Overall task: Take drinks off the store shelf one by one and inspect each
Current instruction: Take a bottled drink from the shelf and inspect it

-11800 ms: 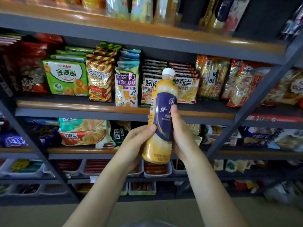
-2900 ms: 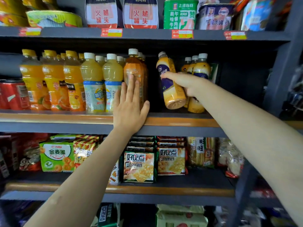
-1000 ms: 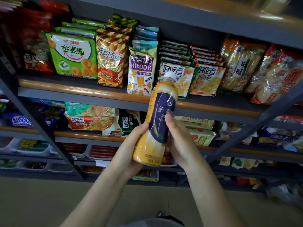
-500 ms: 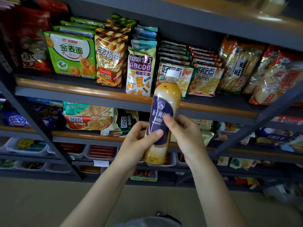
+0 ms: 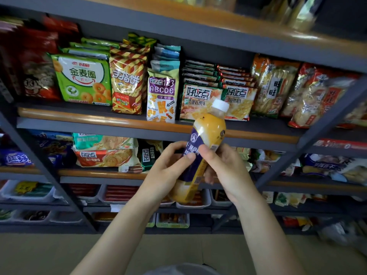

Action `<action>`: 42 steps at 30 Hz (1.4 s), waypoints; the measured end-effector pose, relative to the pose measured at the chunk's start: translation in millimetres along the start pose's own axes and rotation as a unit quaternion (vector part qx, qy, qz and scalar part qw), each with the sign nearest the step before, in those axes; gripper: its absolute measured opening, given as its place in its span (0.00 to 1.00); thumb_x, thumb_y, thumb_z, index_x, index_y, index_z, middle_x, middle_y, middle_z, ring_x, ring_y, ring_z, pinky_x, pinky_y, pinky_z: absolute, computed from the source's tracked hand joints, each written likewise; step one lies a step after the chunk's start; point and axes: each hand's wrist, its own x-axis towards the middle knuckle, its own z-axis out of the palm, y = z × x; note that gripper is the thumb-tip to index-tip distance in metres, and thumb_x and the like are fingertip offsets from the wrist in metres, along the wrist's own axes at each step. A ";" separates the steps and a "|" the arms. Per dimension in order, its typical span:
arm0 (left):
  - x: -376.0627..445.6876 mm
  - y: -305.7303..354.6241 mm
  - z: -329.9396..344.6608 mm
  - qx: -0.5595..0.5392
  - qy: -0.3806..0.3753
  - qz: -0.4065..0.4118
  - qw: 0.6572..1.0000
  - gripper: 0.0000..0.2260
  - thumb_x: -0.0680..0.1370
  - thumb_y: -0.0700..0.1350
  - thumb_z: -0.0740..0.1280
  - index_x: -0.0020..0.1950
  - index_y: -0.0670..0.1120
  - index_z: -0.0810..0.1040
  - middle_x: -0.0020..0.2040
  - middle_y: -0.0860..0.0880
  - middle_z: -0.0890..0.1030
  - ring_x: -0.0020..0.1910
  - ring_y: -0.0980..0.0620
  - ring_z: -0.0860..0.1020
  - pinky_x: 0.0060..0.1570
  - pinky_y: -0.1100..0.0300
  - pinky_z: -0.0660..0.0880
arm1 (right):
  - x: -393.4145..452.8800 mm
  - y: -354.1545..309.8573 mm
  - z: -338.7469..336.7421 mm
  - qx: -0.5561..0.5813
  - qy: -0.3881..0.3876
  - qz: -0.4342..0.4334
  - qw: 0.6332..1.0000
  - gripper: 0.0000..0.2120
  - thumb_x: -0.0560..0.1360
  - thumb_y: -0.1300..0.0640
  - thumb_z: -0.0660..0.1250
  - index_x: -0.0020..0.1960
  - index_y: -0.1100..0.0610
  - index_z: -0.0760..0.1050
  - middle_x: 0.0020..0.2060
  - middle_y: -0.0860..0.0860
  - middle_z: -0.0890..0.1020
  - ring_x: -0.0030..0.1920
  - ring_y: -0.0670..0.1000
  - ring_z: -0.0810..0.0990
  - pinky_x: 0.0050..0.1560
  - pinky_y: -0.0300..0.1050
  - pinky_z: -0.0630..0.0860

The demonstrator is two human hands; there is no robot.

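A yellow drink bottle [image 5: 208,133] with a white cap and a purple label is held in front of the snack shelves, its top tilted to the right. My left hand [image 5: 166,171] grips its lower body from the left, thumb across the label. My right hand [image 5: 224,171] grips the middle from the right, thumb on the label too. The bottle's base shows below my fingers. The drinks shelf itself is mostly out of view at the top edge.
A grey metal shelf [image 5: 119,124] with a wooden lip carries snack bags, among them a green bag [image 5: 83,80] and a purple ABCDE pack [image 5: 161,94]. Lower shelves hold biscuit packs [image 5: 105,153] and white trays [image 5: 194,203]. A beige floor [image 5: 49,255] lies below.
The bottle has tipped further to the right and turned in my hands, showing more of the label's edge. Both hands kept their hold; my view shifted slightly.
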 end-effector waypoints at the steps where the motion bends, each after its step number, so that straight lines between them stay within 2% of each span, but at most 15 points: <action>1: 0.4 2.9 1.6 0.005 0.003 0.020 1.000 0.19 0.74 0.54 0.68 0.63 0.52 0.78 0.53 0.52 0.85 0.51 0.58 0.83 0.48 0.65 0.78 | -1.8 0.4 -0.8 0.007 -0.001 0.006 1.000 0.16 0.72 0.44 0.75 0.51 0.53 0.77 0.38 0.52 0.85 0.24 0.51 0.77 0.24 0.41 0.71; 7: 5.9 3.6 6.7 0.019 0.023 0.062 0.998 0.10 0.81 0.48 0.63 0.59 0.59 0.79 0.50 0.69 0.83 0.52 0.71 0.79 0.45 0.76 0.73 | -6.4 0.4 -3.3 0.061 -0.023 0.011 0.998 0.21 0.67 0.56 0.76 0.59 0.53 0.77 0.50 0.53 0.86 0.39 0.61 0.87 0.39 0.48 0.83; 10: 7.9 -0.3 6.2 0.021 0.014 0.058 0.998 0.12 0.82 0.52 0.60 0.63 0.63 0.77 0.54 0.71 0.81 0.54 0.73 0.77 0.46 0.75 0.74 | -5.4 0.7 -3.9 0.117 -0.074 0.006 0.990 0.31 0.68 0.49 0.77 0.67 0.58 0.74 0.59 0.59 0.83 0.50 0.66 0.85 0.51 0.53 0.83; 12: 10.1 -5.2 5.9 0.034 -0.012 0.059 0.998 0.16 0.83 0.56 0.56 0.70 0.64 0.72 0.63 0.71 0.77 0.63 0.73 0.73 0.59 0.70 0.73 | -3.6 1.3 -3.0 0.134 -0.099 0.007 0.986 0.40 0.67 0.42 0.78 0.73 0.59 0.70 0.65 0.60 0.80 0.60 0.64 0.83 0.60 0.55 0.81; 14: 11.3 -11.6 7.1 0.023 -0.026 0.049 0.998 0.18 0.86 0.56 0.51 0.76 0.63 0.66 0.72 0.66 0.71 0.72 0.67 0.66 0.72 0.58 0.67 | -0.5 3.0 -2.6 0.151 -0.097 -0.002 0.984 0.42 0.67 0.41 0.78 0.75 0.57 0.68 0.69 0.56 0.77 0.68 0.59 0.78 0.66 0.55 0.77; 16: 11.5 -16.2 5.8 0.003 -0.028 0.034 0.999 0.20 0.86 0.57 0.52 0.79 0.61 0.62 0.77 0.62 0.67 0.76 0.63 0.63 0.76 0.50 0.62 | 2.5 4.1 -2.4 0.179 -0.096 0.000 0.979 0.42 0.66 0.45 0.81 0.75 0.55 0.69 0.71 0.54 0.77 0.71 0.55 0.75 0.68 0.52 0.75; 20: 13.0 -19.5 2.5 0.064 -0.055 0.040 0.996 0.20 0.87 0.56 0.50 0.80 0.65 0.55 0.78 0.65 0.61 0.77 0.66 0.58 0.78 0.50 0.58 | 5.2 4.8 -4.3 0.212 -0.101 0.006 0.972 0.43 0.66 0.48 0.81 0.76 0.58 0.68 0.71 0.55 0.76 0.72 0.56 0.74 0.69 0.52 0.74; 24: 8.9 -13.1 1.4 0.075 -0.066 0.039 0.994 0.27 0.77 0.70 0.56 0.77 0.72 0.56 0.76 0.71 0.60 0.77 0.67 0.57 0.78 0.49 0.57 | 3.2 3.8 -5.7 0.208 -0.091 -0.003 0.974 0.32 0.73 0.53 0.75 0.74 0.59 0.70 0.70 0.57 0.77 0.70 0.57 0.76 0.70 0.57 0.73; 29: 5.8 -8.9 3.1 0.090 -0.071 0.066 0.991 0.32 0.75 0.68 0.61 0.77 0.69 0.57 0.70 0.77 0.65 0.72 0.73 0.62 0.71 0.64 0.62 | -0.7 -0.8 -6.6 0.205 -0.092 -0.013 0.974 0.22 0.77 0.57 0.68 0.70 0.56 0.74 0.67 0.55 0.79 0.69 0.55 0.77 0.64 0.49 0.78; 32: 8.2 -11.8 2.9 0.119 -0.075 0.076 0.987 0.33 0.78 0.58 0.67 0.80 0.63 0.56 0.74 0.70 0.66 0.74 0.69 0.63 0.71 0.64 0.65 | -4.1 -6.8 -6.8 0.190 -0.075 0.001 0.979 0.22 0.74 0.53 0.70 0.68 0.53 0.76 0.64 0.54 0.82 0.65 0.57 0.80 0.58 0.47 0.80; 35: 9.6 -14.9 2.7 0.175 -0.047 0.126 0.975 0.32 0.79 0.49 0.67 0.81 0.56 0.58 0.75 0.59 0.70 0.74 0.61 0.66 0.70 0.60 0.70 | -7.9 -9.1 -8.4 0.183 -0.055 0.027 0.981 0.21 0.72 0.48 0.69 0.64 0.53 0.78 0.58 0.56 0.85 0.57 0.59 0.84 0.52 0.49 0.83; 37: 8.8 -13.5 2.5 0.164 -0.023 0.141 0.976 0.29 0.78 0.49 0.68 0.78 0.52 0.64 0.69 0.56 0.77 0.69 0.57 0.73 0.65 0.59 0.74 | -10.7 -14.0 -7.7 0.167 -0.039 0.040 0.984 0.18 0.73 0.47 0.66 0.60 0.53 0.79 0.52 0.58 0.86 0.44 0.58 0.87 0.42 0.49 0.84; 39: 7.6 -11.2 2.4 0.141 -0.004 0.138 0.980 0.22 0.78 0.50 0.68 0.72 0.49 0.72 0.60 0.54 0.82 0.62 0.55 0.79 0.60 0.58 0.76 | -12.7 -18.7 -8.4 0.083 -0.027 0.032 0.996 0.14 0.75 0.45 0.65 0.55 0.49 0.83 0.41 0.58 0.86 0.30 0.52 0.81 0.30 0.45 0.77; 41: 5.1 -7.9 4.6 0.091 -0.001 0.117 0.989 0.16 0.78 0.50 0.66 0.65 0.47 0.76 0.53 0.54 0.85 0.54 0.55 0.83 0.51 0.62 0.78 | -13.8 -19.0 -10.4 0.011 -0.006 0.025 1.000 0.10 0.80 0.47 0.64 0.52 0.45 0.85 0.30 0.51 0.82 0.26 0.45 0.77 0.29 0.40 0.72; 42: 3.9 -6.2 6.3 0.061 0.004 0.102 0.993 0.15 0.78 0.50 0.65 0.62 0.46 0.78 0.51 0.53 0.86 0.50 0.55 0.84 0.47 0.64 0.78 | -14.4 -18.1 -10.1 0.001 -0.001 0.027 1.000 0.11 0.82 0.50 0.62 0.52 0.44 0.84 0.32 0.46 0.84 0.30 0.42 0.81 0.32 0.36 0.74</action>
